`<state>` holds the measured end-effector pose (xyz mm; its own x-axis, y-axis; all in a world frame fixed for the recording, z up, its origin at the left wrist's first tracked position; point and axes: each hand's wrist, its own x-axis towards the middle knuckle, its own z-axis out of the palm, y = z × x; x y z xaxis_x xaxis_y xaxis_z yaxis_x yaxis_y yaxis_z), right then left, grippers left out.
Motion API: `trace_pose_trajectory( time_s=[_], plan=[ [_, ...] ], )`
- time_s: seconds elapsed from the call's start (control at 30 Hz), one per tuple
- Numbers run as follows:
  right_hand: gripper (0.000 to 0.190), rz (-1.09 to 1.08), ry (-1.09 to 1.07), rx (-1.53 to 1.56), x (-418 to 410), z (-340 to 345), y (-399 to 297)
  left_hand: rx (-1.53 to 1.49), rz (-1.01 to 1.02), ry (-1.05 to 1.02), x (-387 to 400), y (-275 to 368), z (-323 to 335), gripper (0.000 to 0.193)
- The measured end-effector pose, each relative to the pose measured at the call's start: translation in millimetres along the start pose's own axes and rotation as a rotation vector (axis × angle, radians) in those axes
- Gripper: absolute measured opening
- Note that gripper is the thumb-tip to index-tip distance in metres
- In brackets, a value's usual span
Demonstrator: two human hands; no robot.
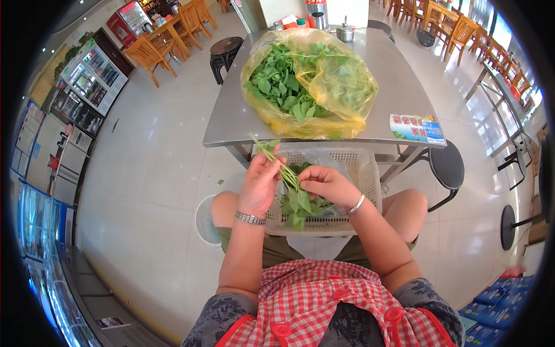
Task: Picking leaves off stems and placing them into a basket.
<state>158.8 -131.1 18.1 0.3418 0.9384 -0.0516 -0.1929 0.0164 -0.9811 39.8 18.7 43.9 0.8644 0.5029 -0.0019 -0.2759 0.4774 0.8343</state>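
My left hand (261, 182) grips a small bunch of green leafy stems (288, 175) by its upper part, the cut ends pointing up and away. At the bunch's middle, the thumb and fingers of my right hand (326, 184) pinch the greens, and the leaves hang down toward me. Below both hands a white perforated plastic basket (367, 173) holds a clear plastic bag and more greens, partly hidden by my hands. Beyond it, a large yellow plastic bag (347, 126) full of leafy greens (273, 82) lies open on the steel table (394, 86).
A printed card (416, 129) lies at the table's right corner. At the back stand a lidded metal pot (345, 32) and a metal canister (318, 16). A black stool (446, 167) is at the right, another stool (225, 47) at the left. A whitish bucket (206, 223) stands beside my left knee.
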Motion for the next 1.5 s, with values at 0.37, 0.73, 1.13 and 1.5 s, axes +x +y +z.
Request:
trace_pose_trajectory(
  time_s=[0.37,0.73,1.13,1.5],
  plan=[
    [0.014,0.036,-0.154,0.069,-4.2,-16.8,-4.1,0.171,-0.013,0.002,0.8,-7.2,0.2,0.010],
    [0.028,-0.532,0.205,-0.892,-7.1,15.1,-29.4,0.334,0.179,0.073,1.0,-11.1,15.9,0.005],
    [0.018,-0.434,-0.069,-0.696,1.0,2.4,-11.5,0.502,0.042,0.011,-0.3,-7.1,12.0,0.010],
    [0.024,-0.094,-0.062,-0.122,2.1,-8.4,13.5,0.202,-0.168,0.011,-1.9,-8.6,12.1,0.008]
  ],
)
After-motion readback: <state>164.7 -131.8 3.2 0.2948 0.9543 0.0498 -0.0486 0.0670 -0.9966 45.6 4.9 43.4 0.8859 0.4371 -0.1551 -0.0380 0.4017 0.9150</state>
